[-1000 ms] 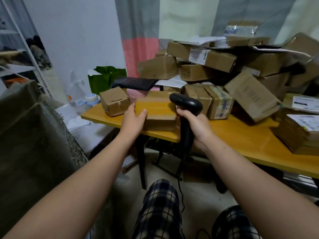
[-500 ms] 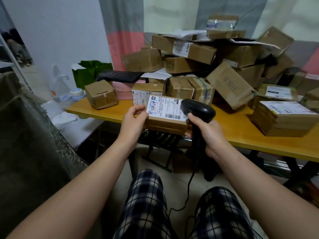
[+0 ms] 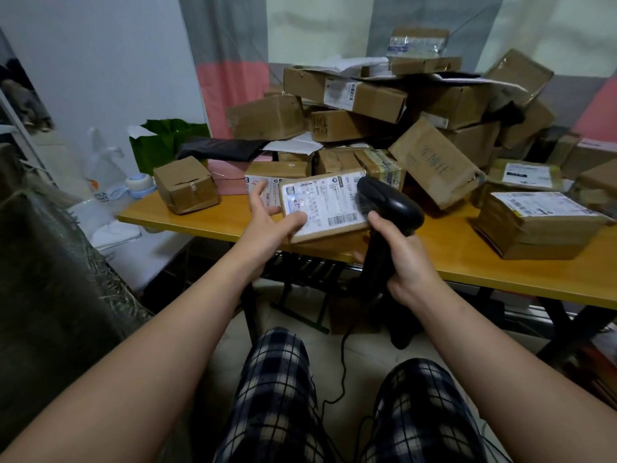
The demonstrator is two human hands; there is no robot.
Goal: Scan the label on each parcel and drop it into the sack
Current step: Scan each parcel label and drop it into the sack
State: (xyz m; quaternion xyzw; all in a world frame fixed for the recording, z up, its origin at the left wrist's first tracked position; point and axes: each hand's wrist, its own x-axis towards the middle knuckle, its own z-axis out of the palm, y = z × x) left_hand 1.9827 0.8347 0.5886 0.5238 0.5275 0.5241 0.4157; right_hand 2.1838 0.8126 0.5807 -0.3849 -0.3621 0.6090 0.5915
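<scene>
At the near edge of the table [image 3: 500,272], the person has one parcel [image 3: 320,208] tipped up so that its white label [image 3: 334,195] faces the head camera. The left hand [image 3: 267,225] pinches the parcel at its left end, with the thumb pressed on the label's corner and the fingers spread behind the far side. Whether the box also rests on the tabletop cannot be told. The right hand [image 3: 404,259] is wrapped tight round the handle of a black scanner [image 3: 387,202], whose head hangs just over the right end of the label, close to the barcode.

This looks like the scanning step for this parcel, and no beam or light is visible to show whether the code has been read.

The next move probably calls for a steady aim at the barcode, which the scanner head partly covers. Once the code is read, the left hand alone would have to carry the box over to the sack [image 3: 50,279], which stands well apart at the person's left side.

Many more boxes [image 3: 367,105] lie heaped on the table beyond, so most of the job appears to remain.
</scene>
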